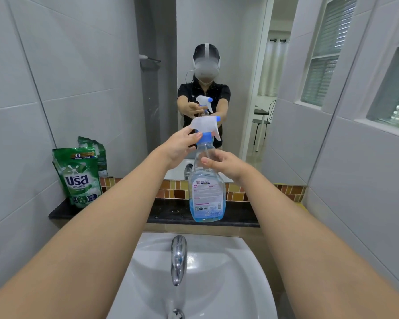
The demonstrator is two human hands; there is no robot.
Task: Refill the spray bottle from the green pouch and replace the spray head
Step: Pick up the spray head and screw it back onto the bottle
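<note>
A clear spray bottle (pixel 206 196) with a little blue liquid at its bottom stands upright on the dark ledge (pixel 171 214) behind the sink. Its white spray head (pixel 205 125) with a blue collar and blue nozzle sits on the neck. My left hand (pixel 182 146) grips the spray head and collar from the left. My right hand (pixel 226 165) touches the bottle's upper body from the right, fingers apart. The green pouch (pixel 78 176) stands upright at the ledge's left end, leaning against the wall.
A white sink (pixel 217 272) with a chrome tap (pixel 178 259) lies below the ledge. A large mirror (pixel 240 65) above reflects a person, the bottle and a doorway. Tiled walls close in on both sides; a window is at the right.
</note>
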